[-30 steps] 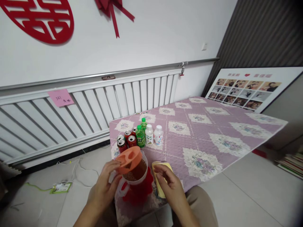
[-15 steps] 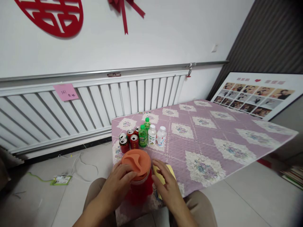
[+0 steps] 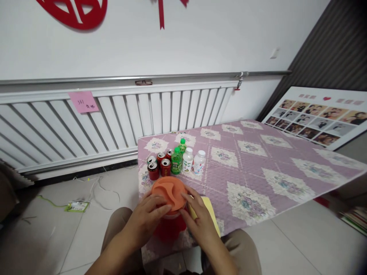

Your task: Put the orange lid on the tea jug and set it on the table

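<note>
An orange round lid (image 3: 168, 192) with a curved raised grip lies on a container with a clear rim, and red (image 3: 171, 228) shows below it. My left hand (image 3: 151, 214) is closed around the lid's left side, with the fingers over its top and near edge. On the right side, my right hand (image 3: 197, 214) curls its fingers and thumb against the lid's edge. Under and beside the right hand lies a yellow flat thing (image 3: 212, 214), partly hidden. Most of the container's body is hidden by my hands and the lid.
Behind the lid stand several red cans (image 3: 165, 168), a green bottle (image 3: 176, 162) with another behind it, and two white bottles (image 3: 187, 160). The floral tablecloth (image 3: 218, 183) reaches right. A radiator (image 3: 126, 118) lines the wall; a power strip (image 3: 77, 206) lies on the floor.
My right hand has moved left onto the lid's edge, where before it was apart from it. The lid sits flatter on the container. The view has shifted slightly.
</note>
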The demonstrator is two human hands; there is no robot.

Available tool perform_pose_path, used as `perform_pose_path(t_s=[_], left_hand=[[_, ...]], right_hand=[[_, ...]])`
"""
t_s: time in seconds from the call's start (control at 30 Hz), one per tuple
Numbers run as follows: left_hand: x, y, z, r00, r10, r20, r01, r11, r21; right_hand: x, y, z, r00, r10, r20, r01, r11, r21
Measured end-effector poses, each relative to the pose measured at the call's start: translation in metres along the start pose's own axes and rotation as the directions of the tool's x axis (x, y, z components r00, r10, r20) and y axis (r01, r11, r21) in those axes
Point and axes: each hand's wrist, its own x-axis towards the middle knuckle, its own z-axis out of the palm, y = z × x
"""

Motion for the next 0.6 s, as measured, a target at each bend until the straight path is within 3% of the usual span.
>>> perform_pose_path(t_s=[0.17,0.4,0.6], left_hand=[[-0.002,-0.001,0.004,1.0,0.021,-0.021,-0.021,1.0,-0.008],[-0.013,0.003,0.01,0.998,-0.031,0.063,0.029,0.999,0.041],[-0.006,0.002,0.002,0.997,-0.047,0.055,0.048,0.999,-0.02]], right_hand=[[-0.001,0.0,-0.001,0.999,0.008,0.04,-0.007,1.0,-0.026],[-0.008,0.001,-0.007,0.988,-0.061,0.141,0.082,0.985,-0.149],[-0.008,0.001,-0.009,0.985,-0.051,0.164,0.09,0.965,-0.245]])
